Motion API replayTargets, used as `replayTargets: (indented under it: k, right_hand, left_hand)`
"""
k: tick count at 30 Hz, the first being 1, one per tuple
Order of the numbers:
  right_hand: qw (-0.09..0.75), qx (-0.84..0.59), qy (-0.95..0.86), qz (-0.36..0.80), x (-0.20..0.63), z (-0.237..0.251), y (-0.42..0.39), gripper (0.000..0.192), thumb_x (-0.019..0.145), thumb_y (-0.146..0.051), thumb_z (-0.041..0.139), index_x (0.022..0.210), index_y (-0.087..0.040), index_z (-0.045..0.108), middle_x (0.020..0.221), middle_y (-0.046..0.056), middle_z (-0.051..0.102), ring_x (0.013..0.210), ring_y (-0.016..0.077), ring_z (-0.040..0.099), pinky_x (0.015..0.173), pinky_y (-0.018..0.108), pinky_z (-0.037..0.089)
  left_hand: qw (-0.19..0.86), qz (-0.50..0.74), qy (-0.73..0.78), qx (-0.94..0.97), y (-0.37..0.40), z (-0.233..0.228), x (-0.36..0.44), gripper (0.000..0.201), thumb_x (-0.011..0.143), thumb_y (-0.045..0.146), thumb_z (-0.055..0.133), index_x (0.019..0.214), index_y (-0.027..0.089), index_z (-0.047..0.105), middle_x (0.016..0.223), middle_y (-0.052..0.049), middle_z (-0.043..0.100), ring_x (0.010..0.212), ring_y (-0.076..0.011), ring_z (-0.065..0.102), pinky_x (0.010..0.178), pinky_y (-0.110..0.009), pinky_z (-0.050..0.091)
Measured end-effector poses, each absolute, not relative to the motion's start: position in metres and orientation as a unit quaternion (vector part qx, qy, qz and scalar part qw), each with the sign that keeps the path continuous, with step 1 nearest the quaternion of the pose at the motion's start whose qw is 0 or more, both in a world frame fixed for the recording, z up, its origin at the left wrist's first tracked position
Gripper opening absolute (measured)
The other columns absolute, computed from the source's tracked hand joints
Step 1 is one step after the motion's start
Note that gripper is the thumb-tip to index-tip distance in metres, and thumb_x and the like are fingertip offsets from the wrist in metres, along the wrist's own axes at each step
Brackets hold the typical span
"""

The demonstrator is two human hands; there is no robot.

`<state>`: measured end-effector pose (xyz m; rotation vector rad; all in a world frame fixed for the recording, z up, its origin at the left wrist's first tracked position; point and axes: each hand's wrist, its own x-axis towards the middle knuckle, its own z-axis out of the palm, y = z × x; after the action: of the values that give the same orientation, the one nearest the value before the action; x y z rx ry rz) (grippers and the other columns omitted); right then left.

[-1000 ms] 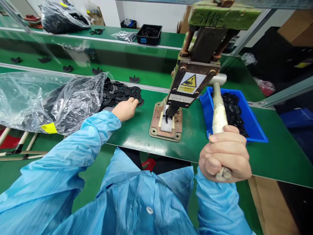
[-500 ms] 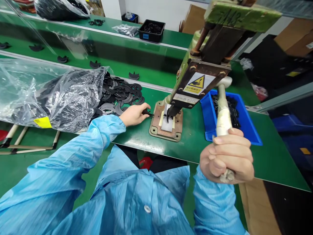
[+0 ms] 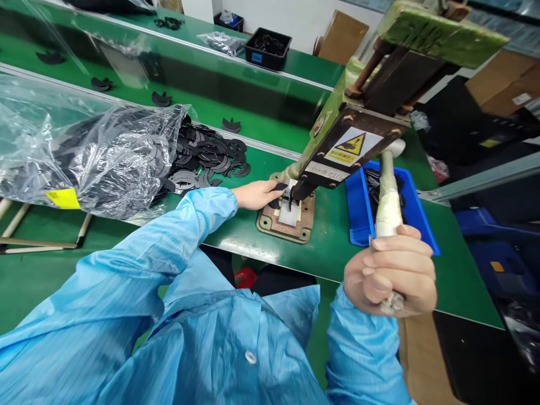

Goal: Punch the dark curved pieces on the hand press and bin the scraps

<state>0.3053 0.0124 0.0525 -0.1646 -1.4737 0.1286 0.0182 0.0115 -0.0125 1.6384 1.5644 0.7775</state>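
My left hand (image 3: 258,195) pinches a black curved piece (image 3: 280,187) at the left edge of the metal base (image 3: 266,221) of a hand press (image 3: 323,143). Its fingertips are partly covered by that piece. A light metal plate lies on the base, under the dark tip of the press. My right hand (image 3: 392,273) is wrapped around the tape-covered lever handle (image 3: 388,207) at the right of the press. Left of the base, loose black curved pieces (image 3: 217,154) spill from a clear plastic bag (image 3: 105,152).
A blue bin (image 3: 358,222) with black parts stands right of the press, behind the lever. Several black curved pieces (image 3: 230,125) lie spaced along the green strip beyond the bench edge. A black crate (image 3: 268,50) sits on the far ledge. Cardboard boxes (image 3: 343,36) stand behind.
My left hand has moved right with the black curved piece, from beside the base to over its left part. My right hand stays on the lever. The view has shifted slightly.
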Motion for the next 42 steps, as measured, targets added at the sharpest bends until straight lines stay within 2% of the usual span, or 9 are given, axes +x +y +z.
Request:
replayTargets:
  k: [4, 9, 12, 17, 24, 31, 35, 42]
  right_hand:
    - [0.745, -0.066, -0.661, 0.061, 0.303, 0.051, 0.014, 0.052, 0.09, -0.044, 0.072, 0.055, -0.022, 0.04, 0.05, -0.006, 0.045, 0.062, 0.0145, 0.061, 0.088, 0.047, 0.056]
    - [0.751, -0.06, -0.655, 0.058, 0.303, 0.051, 0.015, 0.05, 0.09, -0.043, 0.071, 0.056, -0.022, 0.041, 0.05, -0.006, 0.044, 0.061, 0.0145, 0.059, 0.086, 0.047, 0.056]
    - [0.738, -0.078, -0.668, 0.051, 0.305, 0.051, 0.014, 0.049, 0.091, -0.045, 0.069, 0.058, -0.023, 0.04, 0.05, -0.006, 0.043, 0.061, 0.015, 0.059, 0.086, 0.048, 0.057]
    - [0.746, -0.057, -0.662, 0.047, 0.303, 0.051, 0.015, 0.051, 0.091, -0.044, 0.07, 0.057, -0.022, 0.038, 0.051, -0.006, 0.043, 0.06, 0.0139, 0.059, 0.087, 0.045, 0.057]
    - [0.773, -0.038, -0.631, 0.062, 0.291, 0.057, 0.014, 0.056, 0.092, -0.041, 0.07, 0.055, -0.021, 0.033, 0.05, -0.005, 0.038, 0.062, 0.0123, 0.059, 0.086, 0.041, 0.055]
    - [0.79, -0.033, -0.61, 0.063, 0.289, 0.054, 0.016, 0.058, 0.09, -0.041, 0.072, 0.054, -0.021, 0.031, 0.049, -0.004, 0.033, 0.059, 0.0123, 0.056, 0.083, 0.042, 0.054]
    - [0.783, -0.055, -0.616, 0.064, 0.289, 0.053, 0.014, 0.063, 0.091, -0.046, 0.071, 0.054, -0.021, 0.028, 0.049, -0.004, 0.032, 0.059, 0.0124, 0.056, 0.082, 0.043, 0.054]
    - [0.785, -0.035, -0.615, 0.058, 0.291, 0.053, 0.016, 0.053, 0.092, -0.042, 0.071, 0.054, -0.023, 0.038, 0.05, -0.003, 0.033, 0.058, 0.0142, 0.055, 0.081, 0.047, 0.055]
  left_hand:
    - [0.368, 0.286, 0.609, 0.641, 0.012, -0.012, 0.015, 0.024, 0.098, 0.036, 0.067, 0.112, 0.018, 0.07, 0.118, -0.011, 0.078, 0.108, -0.0266, 0.072, 0.098, -0.033, 0.053]
    - [0.44, 0.383, 0.59, 0.559, 0.018, -0.02, 0.018, 0.019, 0.092, 0.032, 0.076, 0.094, 0.017, 0.065, 0.092, -0.005, 0.077, 0.085, -0.0192, 0.071, 0.079, -0.029, 0.055]
    - [0.493, 0.411, 0.564, 0.52, 0.022, -0.023, 0.023, 0.023, 0.09, 0.032, 0.079, 0.085, 0.016, 0.064, 0.082, -0.002, 0.074, 0.076, -0.0159, 0.067, 0.075, -0.028, 0.054]
    - [0.489, 0.421, 0.558, 0.522, 0.023, -0.023, 0.026, 0.024, 0.089, 0.033, 0.08, 0.086, 0.015, 0.065, 0.079, 0.0, 0.069, 0.073, -0.0138, 0.062, 0.073, -0.027, 0.05]
    - [0.474, 0.383, 0.587, 0.532, 0.023, -0.026, 0.023, 0.032, 0.089, 0.043, 0.08, 0.086, 0.016, 0.065, 0.071, 0.003, 0.061, 0.059, -0.0097, 0.05, 0.061, -0.024, 0.039]
    - [0.533, 0.354, 0.597, 0.484, 0.031, -0.016, 0.023, 0.036, 0.083, 0.039, 0.089, 0.073, 0.017, 0.064, 0.056, 0.005, 0.05, 0.047, -0.0064, 0.038, 0.049, -0.023, 0.024]
    - [0.554, 0.334, 0.599, 0.472, 0.033, -0.009, 0.022, 0.033, 0.081, 0.035, 0.091, 0.072, 0.016, 0.066, 0.055, 0.004, 0.053, 0.044, -0.0063, 0.04, 0.045, -0.021, 0.023]
    - [0.571, 0.284, 0.634, 0.439, 0.037, -0.001, 0.024, 0.03, 0.082, 0.032, 0.091, 0.071, 0.017, 0.068, 0.05, 0.001, 0.056, 0.039, -0.0086, 0.045, 0.039, -0.021, 0.03]
